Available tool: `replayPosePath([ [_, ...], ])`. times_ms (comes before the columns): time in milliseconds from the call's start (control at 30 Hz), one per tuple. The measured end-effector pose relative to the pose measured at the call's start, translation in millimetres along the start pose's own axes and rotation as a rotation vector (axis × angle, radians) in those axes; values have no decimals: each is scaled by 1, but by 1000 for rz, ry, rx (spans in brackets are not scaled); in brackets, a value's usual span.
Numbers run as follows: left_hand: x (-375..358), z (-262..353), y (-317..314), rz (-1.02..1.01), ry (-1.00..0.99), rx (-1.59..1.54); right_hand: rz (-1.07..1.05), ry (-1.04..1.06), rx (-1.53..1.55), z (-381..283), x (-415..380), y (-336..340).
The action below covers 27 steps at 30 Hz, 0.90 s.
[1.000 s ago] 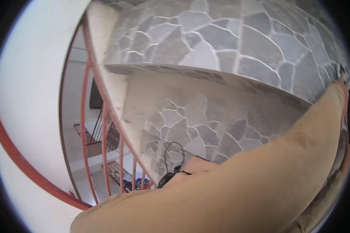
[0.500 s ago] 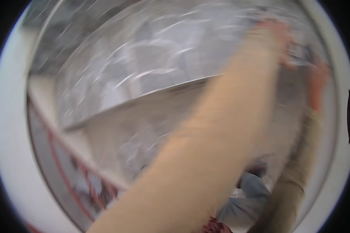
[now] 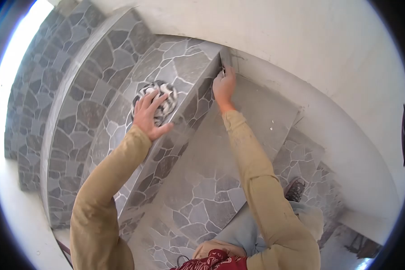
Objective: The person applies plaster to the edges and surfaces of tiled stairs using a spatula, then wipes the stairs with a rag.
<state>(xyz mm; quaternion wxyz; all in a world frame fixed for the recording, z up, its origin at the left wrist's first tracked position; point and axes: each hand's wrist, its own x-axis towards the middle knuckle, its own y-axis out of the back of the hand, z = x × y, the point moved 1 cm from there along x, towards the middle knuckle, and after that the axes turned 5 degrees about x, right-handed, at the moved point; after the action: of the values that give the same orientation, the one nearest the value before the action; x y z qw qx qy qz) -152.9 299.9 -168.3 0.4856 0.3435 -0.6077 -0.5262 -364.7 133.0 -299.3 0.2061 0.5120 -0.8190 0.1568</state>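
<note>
My left hand (image 3: 152,118) lies over a bundled black-and-white striped cloth (image 3: 168,102) on a stone-patterned step (image 3: 154,63). Its fingers are stretched out and apart on top of the bundle, with the thumb out to the side. Further right, my right hand (image 3: 225,87) is closed at the corner where the step's riser (image 3: 198,101) meets the wall. A thin, light-coloured sliver shows at its fingertips, too small to name. The palm side of this hand is hidden from view.
More curved stone-patterned steps (image 3: 83,105) rise at the left. A pale wall (image 3: 310,49) bounds the right side. The tread below the riser has a dusty grey band (image 3: 256,117) with small white crumbs. My shoe (image 3: 295,189) stands on a lower step.
The earlier frame is blurred, with both hands close together at the upper right. My view has turned. My hands are now apart, the left on the cloth and the right at the corner.
</note>
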Motion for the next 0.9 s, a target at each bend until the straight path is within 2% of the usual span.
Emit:
replayPosePath([
  [33, 0, 0, -1, -24, -22, 17, 61, -94, 36, 16, 5, -1],
  [167, 7, -3, -5, -55, -46, -41, 31, 87, 164, -15, -30, 9],
  [233, 14, -2, -10, -124, -64, -10, 127, 59, 123, 13, 2, -1],
  [300, 14, 2, -8, -111, -61, -8, 204, 15, 82, 38, 32, -8],
  [367, 12, 2, -6, -174, -56, 19, 240, -34, 65, 16, 23, -3],
  [433, 16, 3, -9, -173, -49, 4, 59, 22, 154, -15, 4, 9],
  [500, 15, 5, -7, -211, -26, 25, 58, 8, 157, 12, 11, -1],
  [567, 16, 7, -8, -196, -19, -7, 172, -48, 6, 61, 36, -11],
  [633, 14, 9, -5, -202, -20, -14, 145, -67, 3, 35, 19, -4],
  [700, 13, 2, -9, -192, -30, 2, 62, 32, 98, -11, 3, 9],
  [767, 16, 3, -11, -177, -25, 7, 37, -11, 117, 5, 16, 10],
  [833, 8, 9, -7, -196, -11, 12, 216, 50, 71, 43, 35, 9],
  [900, 15, 13, -7, -192, 4, -16, 157, -10, 23, 47, 34, 10],
])
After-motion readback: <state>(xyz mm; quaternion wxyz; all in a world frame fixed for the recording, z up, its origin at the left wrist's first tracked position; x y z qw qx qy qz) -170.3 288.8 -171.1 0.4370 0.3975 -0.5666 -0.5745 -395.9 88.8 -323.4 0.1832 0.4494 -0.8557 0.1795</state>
